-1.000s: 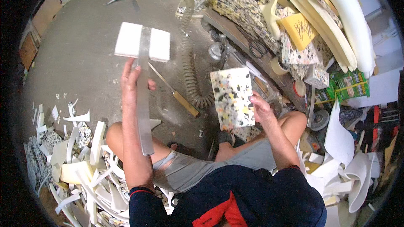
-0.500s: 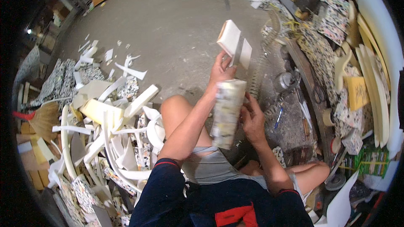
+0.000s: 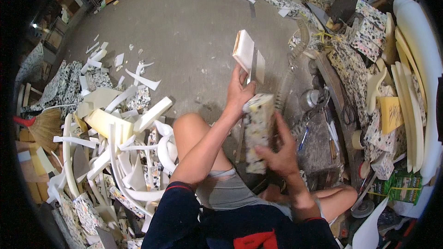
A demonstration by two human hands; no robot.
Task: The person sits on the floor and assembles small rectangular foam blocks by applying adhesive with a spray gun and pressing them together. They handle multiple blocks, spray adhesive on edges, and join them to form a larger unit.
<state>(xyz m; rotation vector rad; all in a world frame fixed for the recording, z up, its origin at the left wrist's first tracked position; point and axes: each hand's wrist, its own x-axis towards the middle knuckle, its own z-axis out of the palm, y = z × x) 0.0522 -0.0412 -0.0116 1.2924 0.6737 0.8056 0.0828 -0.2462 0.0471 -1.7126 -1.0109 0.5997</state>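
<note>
My left hand (image 3: 238,91) is closed round a narrow flat strip (image 3: 253,64), greyish, which crosses a white padded board (image 3: 244,48) with a brownish edge. Just below this hand a long foam block (image 3: 256,133), speckled black, white and yellow, stands nearly upright above my lap. My right hand (image 3: 282,152) is at the block's right side, thumb against its face and the fingers, partly blurred, along its edge. Whether the block is joined to the strip behind it I cannot tell.
Foam offcuts (image 3: 113,127) are heaped at my left beside a straw broom (image 3: 48,122). To my right lie scissors (image 3: 347,113), a blue pen (image 3: 303,138), a coiled hose (image 3: 302,37) and a wooden plank (image 3: 334,83). Long foam pieces (image 3: 408,115) stand farther right.
The white board has tilted and shifted slightly left and down. The speckled block has moved a little down and right. My right hand has moved lower, its thumb now over the block's face.
</note>
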